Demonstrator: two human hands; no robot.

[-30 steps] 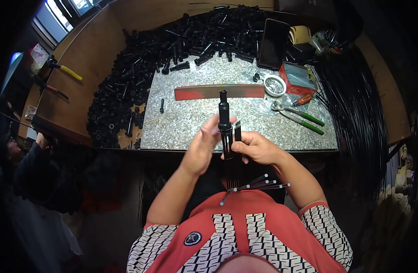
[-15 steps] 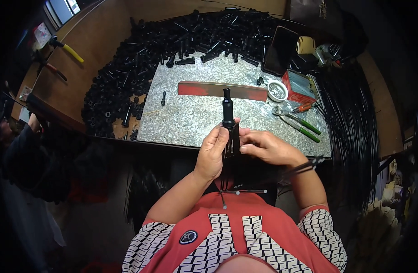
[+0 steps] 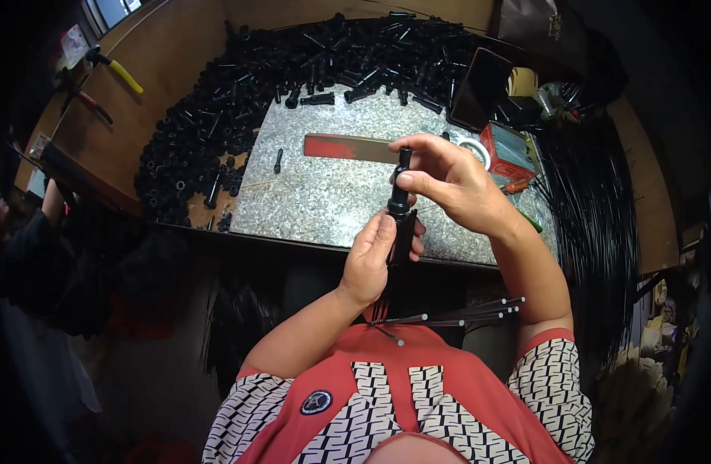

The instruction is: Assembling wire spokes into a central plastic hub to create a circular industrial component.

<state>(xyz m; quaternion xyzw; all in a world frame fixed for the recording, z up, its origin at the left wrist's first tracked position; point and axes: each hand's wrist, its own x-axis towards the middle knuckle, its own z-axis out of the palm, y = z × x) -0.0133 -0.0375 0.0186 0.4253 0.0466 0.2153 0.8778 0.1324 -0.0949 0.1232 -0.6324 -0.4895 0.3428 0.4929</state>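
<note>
Upright in front of my chest is a black stepped plastic sleeve [image 3: 400,193], which looks like an umbrella runner. My left hand [image 3: 367,259] is closed around its lower part, the thumb pressed just below the collar. My right hand [image 3: 471,193] grips the upper part, thumb on the near side and forefinger curled over by the narrow top. Thin black rods [image 3: 440,321] with pale round tips, like umbrella ribs, hang from below the sleeve and fan out over my lap. Their joint with the sleeve is hidden by my left hand.
A speckled stone slab [image 3: 293,205] bears a red-and-grey bar [image 3: 332,147] and a small black pin [image 3: 278,160]. Black sleeves [image 3: 324,58] are heaped behind and left. To the right are a white dish [image 3: 475,147], a red box [image 3: 510,151], a phone [image 3: 479,89] and black rods [image 3: 591,201].
My right hand has risen from beside the rods to grip the sleeve's upper part. The sleeve leans slightly right, and the rod tips have spread rightward over my lap.
</note>
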